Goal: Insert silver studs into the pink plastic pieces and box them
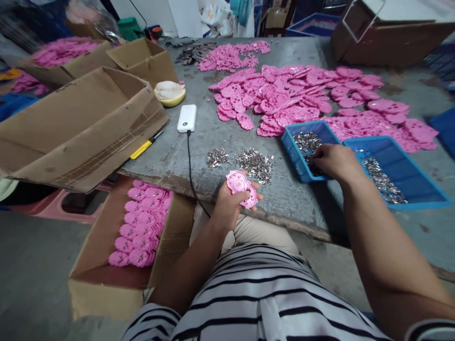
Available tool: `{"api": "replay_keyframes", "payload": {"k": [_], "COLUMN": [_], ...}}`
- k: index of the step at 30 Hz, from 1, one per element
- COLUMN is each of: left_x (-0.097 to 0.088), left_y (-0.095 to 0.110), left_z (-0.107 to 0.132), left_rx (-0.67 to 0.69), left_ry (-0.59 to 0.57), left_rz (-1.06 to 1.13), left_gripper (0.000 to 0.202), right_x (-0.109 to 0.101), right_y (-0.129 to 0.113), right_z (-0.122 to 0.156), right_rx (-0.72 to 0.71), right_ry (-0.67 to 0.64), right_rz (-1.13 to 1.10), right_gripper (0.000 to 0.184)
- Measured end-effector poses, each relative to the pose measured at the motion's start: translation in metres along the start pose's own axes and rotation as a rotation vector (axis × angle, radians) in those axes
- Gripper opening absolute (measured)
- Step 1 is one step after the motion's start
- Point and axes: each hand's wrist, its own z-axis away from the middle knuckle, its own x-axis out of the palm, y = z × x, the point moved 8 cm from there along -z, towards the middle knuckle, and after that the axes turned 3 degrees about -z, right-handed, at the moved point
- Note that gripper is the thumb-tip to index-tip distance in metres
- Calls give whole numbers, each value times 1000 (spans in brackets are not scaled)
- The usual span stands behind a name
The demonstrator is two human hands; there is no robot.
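Note:
A pink plastic part with a scalloped outline lies in my left hand, the thumb pressed over its lower end. My right hand reaches into the smaller blue bin, its fingertips down among small shiny metal pieces; what they pinch is hidden. Beside it stands a larger blue bin, also holding metal pieces. Two little heaps of metal pieces lie on the table in front of my left hand.
A big pile of pink parts covers the table's middle. To the left are a white power bank with a black cable, a yellow-handled tool, a fruit half and a cardboard box. Below, another box holds stacked pink parts.

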Motion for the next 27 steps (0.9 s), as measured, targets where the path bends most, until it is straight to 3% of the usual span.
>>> {"api": "replay_keyframes", "payload": {"k": [6, 9, 13, 16, 21, 25, 27], "left_x": [-3, -4, -1, 6, 8, 6, 4], "left_y": [-2, -3, -3, 1, 11, 13, 11], "left_z": [0, 0, -2, -2, 0, 1, 0], "left_rx": [2, -1, 18, 47, 115, 151, 144], "left_ry": [7, 13, 14, 32, 160, 199, 204], "left_rz": [-2, -12, -33, -77, -178, -216, -225], "left_gripper": [70, 66, 61, 55, 46, 41, 40], "right_x": [-7, -9, -4, 5, 19, 13, 9], "right_y": [17, 15, -18, -54, -94, -114, -122], "right_z": [-2, 3, 26, 47, 72, 90, 100], "right_rx": [40, 18, -74, -187, -420, -671, -775], "right_ry": [105, 94, -71, -231, -354, -209, -116], "right_rz": [-292, -521, -853, -976, -867, -562, -412], "right_gripper": [18, 22, 33, 40, 32, 8, 11]}}
